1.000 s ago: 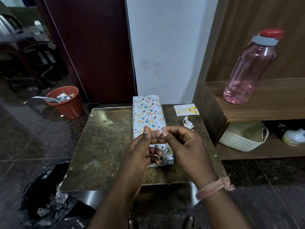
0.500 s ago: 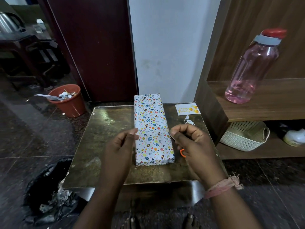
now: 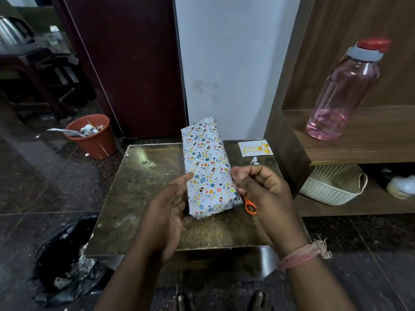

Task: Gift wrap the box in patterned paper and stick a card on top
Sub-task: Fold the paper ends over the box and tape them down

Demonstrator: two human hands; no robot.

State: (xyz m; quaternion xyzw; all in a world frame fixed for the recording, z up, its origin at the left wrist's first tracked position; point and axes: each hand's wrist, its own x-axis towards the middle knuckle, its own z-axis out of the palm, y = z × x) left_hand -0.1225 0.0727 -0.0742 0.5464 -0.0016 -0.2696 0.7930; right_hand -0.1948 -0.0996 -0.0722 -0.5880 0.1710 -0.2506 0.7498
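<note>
Nearest the camera, the left hand held the near left edge of the wrapped box, thumb up along its side and fingers curled round the near corner. The right hand hovered just beside the box's right edge with its fingers curled in and thumb meeting forefinger, as if pinching something small; whether it held a bit of tape could not be told. Under that hand an orange scissor handle showed against the worktop.

The box lay lengthwise down the middle of the worktop, its far end raised a little towards the wall, already covered in white paper printed with small coloured eggs and hearts. It looked light and stiff, easily turned with one hand. The paper would likely be smooth and somewhat slippery, and would crease or tear at the folded ends, so the long side edges seemed the safest place to take hold, with the palm flat and not digging in.

Beyond it, at the far right of the worktop, the birthday card lay flat and apart from the box, not yet stuck on. A small scrap of paper sat just in front of the card. The card seemed thin and bendable, best lifted by an edge.
</note>
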